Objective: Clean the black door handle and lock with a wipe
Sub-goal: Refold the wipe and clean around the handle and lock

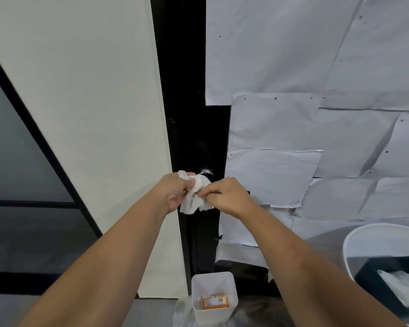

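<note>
Both hands at frame centre, left hand (pixel 175 192) and right hand (pixel 224 197) pinching the crumpled wipe (pixel 195 197) — loose bunching could miss the smeared black lock (pixel 207 173).

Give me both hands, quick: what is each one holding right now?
Left hand: fingers curled round the white wipe, gripping it.
Right hand: pinching the same wipe at its right edge, in front of the black door handle.

Indoor doorway, apparently in an office or similar room; exact type cannot be confirmed. Indicators: black door frame (pixel 187 90), white wall panel (pixel 85 90), dark-framed glass partition (pixel 14 149), paper sheets (pixel 316 67) covering the adjacent surface.
</note>
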Demonstrator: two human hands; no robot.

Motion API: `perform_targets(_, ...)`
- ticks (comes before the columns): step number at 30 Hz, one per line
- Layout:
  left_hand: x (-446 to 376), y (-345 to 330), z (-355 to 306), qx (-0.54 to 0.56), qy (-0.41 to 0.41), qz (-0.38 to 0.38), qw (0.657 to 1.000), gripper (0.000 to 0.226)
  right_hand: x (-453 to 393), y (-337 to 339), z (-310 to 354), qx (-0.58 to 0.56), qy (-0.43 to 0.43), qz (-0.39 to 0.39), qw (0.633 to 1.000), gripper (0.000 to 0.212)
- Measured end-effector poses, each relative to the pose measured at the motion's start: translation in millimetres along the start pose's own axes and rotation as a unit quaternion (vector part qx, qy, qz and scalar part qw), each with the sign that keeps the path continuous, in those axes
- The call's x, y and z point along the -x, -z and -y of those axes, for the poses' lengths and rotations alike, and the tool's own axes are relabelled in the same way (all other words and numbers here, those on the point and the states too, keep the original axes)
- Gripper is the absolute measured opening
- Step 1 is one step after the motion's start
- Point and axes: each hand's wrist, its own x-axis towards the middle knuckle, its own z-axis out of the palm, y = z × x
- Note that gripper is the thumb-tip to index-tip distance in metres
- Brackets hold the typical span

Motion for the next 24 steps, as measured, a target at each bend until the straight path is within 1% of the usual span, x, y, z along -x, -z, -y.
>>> perform_targets(1,0,0,1,-0.013,-0.015,-0.021,1.0,0.016,-2,2,-4,-0.006,-0.016,-0.013,1.0,0.037)
perform_targets(3,-3,1,3,-0.074,-0.039,-0.057,0.995,0.012,-4,6,-11,-0.005,-0.045,-0.055,0.997,0.037)
perform_targets(4,-3,2,2,-0.126,-0.052,-0.074,0.988,0.015,-5,8,-15,0.013,-0.052,-0.08,0.995,0.036)
perform_targets(6,-4,0,1,-0.213,-0.075,-0.106,0.968,0.028,-8,11,-22,0.087,-0.053,-0.122,0.987,0.033)
perform_targets(7,-4,-2,1,-0.223,-0.088,-0.12,0.963,0.032,-9,10,-26,0.13,-0.044,-0.134,0.981,0.034)
perform_targets(9,-4,-9,-1,-0.199,-0.124,-0.158,0.959,0.032,-12,6,-36,0.204,-0.013,-0.142,0.968,0.038)
perform_targets(12,-3,-19,-2,-0.147,-0.2,-0.253,0.935,0.025,-13,-3,-48,0.295,0.017,-0.113,0.949,0.038)
perform_targets(13,-3,-22,-1,-0.143,-0.224,-0.261,0.928,0.021,-13,-5,-50,0.307,0.021,-0.11,0.945,0.037)
perform_targets(15,-4,-28,3,-0.167,-0.256,-0.251,0.919,0.011,-13,-7,-52,0.315,0.028,-0.118,0.941,0.035)
perform_targets(17,-5,-33,8,-0.209,-0.296,-0.233,0.903,0.01,-14,-8,-53,0.312,0.033,-0.126,0.941,0.033)
perform_targets(19,-14,-34,18,-0.282,-0.354,-0.203,0.868,0.015,-13,-8,-54,0.293,0.035,-0.129,0.947,0.033)
perform_targets(20,-21,-33,24,-0.335,-0.373,-0.179,0.846,0.023,-13,-8,-55,0.282,0.036,-0.129,0.95,0.034)
perform_targets(22,-33,-32,33,-0.426,-0.374,-0.137,0.812,0.036,-13,-7,-57,0.263,0.039,-0.123,0.956,0.038)
perform_targets(24,-44,-32,40,-0.493,-0.382,-0.118,0.773,0.035,-13,-5,-59,0.252,0.042,-0.118,0.96,0.039)
